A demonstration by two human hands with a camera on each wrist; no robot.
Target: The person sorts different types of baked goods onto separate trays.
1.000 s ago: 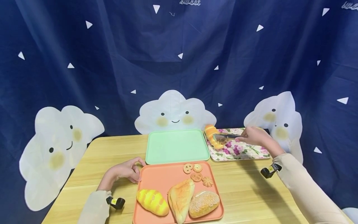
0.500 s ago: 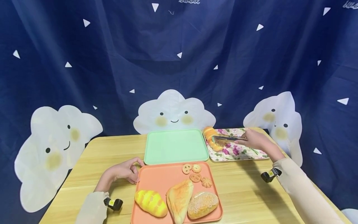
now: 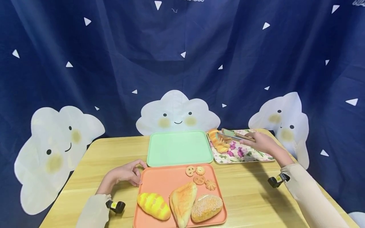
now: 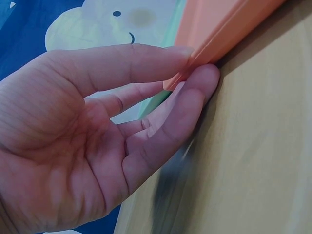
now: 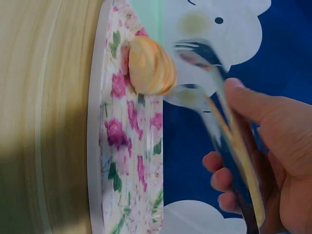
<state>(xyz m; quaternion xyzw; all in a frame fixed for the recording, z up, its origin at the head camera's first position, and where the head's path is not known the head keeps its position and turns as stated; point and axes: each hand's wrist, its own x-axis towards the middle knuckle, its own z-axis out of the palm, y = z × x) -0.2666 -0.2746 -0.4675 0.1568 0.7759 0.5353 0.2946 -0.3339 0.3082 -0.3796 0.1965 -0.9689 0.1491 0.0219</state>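
Observation:
My right hand holds metal tongs by the handle; their two arms are spread. A striped orange-yellow croissant lies at the left end of the floral tray, and the tongs' tips stand apart from it in the right wrist view. My left hand pinches the left edge of the orange tray, thumb on the rim and other fingers at its side and underneath. On that tray lie a yellow bread roll, a triangular bread and a sugar-topped bun.
Several small cookies lie at the orange tray's far right corner. A green tray stands behind it, touching or nearly touching the floral tray. Everything is on a wooden table before a blue cloud-print curtain.
The tongs' arms have spread and the tongs have risen off the croissant, which now sits on the floral tray. My left hand keeps its place at the orange tray's edge.

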